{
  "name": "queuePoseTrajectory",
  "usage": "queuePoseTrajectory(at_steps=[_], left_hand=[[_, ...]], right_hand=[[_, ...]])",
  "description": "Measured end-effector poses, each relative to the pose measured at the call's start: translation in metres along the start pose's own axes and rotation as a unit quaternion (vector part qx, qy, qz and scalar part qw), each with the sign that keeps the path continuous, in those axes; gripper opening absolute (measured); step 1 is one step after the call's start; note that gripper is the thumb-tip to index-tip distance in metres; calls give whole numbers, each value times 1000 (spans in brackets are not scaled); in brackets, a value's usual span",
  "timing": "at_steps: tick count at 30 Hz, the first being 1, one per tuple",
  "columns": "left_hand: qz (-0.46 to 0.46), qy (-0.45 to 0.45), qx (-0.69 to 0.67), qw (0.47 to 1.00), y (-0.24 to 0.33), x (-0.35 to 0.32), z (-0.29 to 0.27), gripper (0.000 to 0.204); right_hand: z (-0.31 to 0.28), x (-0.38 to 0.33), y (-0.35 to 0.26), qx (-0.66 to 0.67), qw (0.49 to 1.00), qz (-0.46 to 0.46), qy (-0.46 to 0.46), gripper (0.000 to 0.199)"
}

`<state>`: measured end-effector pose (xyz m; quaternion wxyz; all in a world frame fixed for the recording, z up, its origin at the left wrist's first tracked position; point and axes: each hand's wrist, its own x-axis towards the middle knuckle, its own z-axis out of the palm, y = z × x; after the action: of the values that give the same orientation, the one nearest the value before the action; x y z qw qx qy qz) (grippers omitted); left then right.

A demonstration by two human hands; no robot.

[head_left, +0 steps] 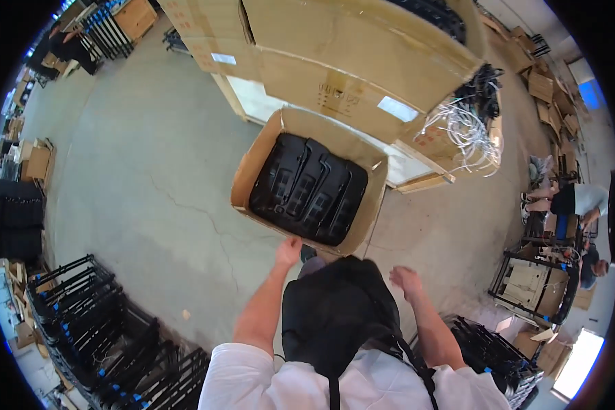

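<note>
An open cardboard box (254, 154) stands on the floor in front of me, with several black moulded plastic parts (309, 188) lying side by side in it. My left hand (289, 252) is just below the near left edge of the box, its fingers curled and nothing visible in them; whether it touches the cardboard I cannot tell. To the right, apart from the box, my right hand (405, 279) hangs with loosely bent fingers and holds nothing I can see. A black apron (342, 304) covers my front.
Large cartons on a pallet (427, 183) rise beyond the box, with white cables (458, 133) bundled at their right. Black metal frames (102, 328) are stacked at lower left, more black frames (495, 352) at lower right. People (584, 205) are at the far right and upper left.
</note>
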<state>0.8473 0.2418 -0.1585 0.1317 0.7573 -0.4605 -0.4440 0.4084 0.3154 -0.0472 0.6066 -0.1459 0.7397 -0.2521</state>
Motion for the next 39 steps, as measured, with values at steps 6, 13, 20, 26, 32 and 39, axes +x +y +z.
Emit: queuePoseTrajectory(at_steps=[6, 13, 20, 26, 32, 39], left_hand=[[-89, 105, -115, 984, 2, 87, -70, 34], [-121, 126, -43, 984, 6, 212, -54, 38], [-89, 101, 164, 977, -123, 393, -28, 67], [-54, 130, 102, 985, -143, 479, 5, 94], [-133, 26, -19, 991, -144, 502, -1, 119], [-176, -122, -97, 972, -139, 511, 2, 132]], right_hand=[[137, 97, -113, -4, 989, 52, -137, 46], [154, 301, -52, -51, 983, 178, 17, 51], [206, 421, 45, 16, 969, 219, 112, 38], [225, 500, 88, -23, 950, 213, 226, 37], [239, 486, 91, -27, 954, 229, 192, 69], [257, 466, 57, 133, 976, 173, 4, 105]])
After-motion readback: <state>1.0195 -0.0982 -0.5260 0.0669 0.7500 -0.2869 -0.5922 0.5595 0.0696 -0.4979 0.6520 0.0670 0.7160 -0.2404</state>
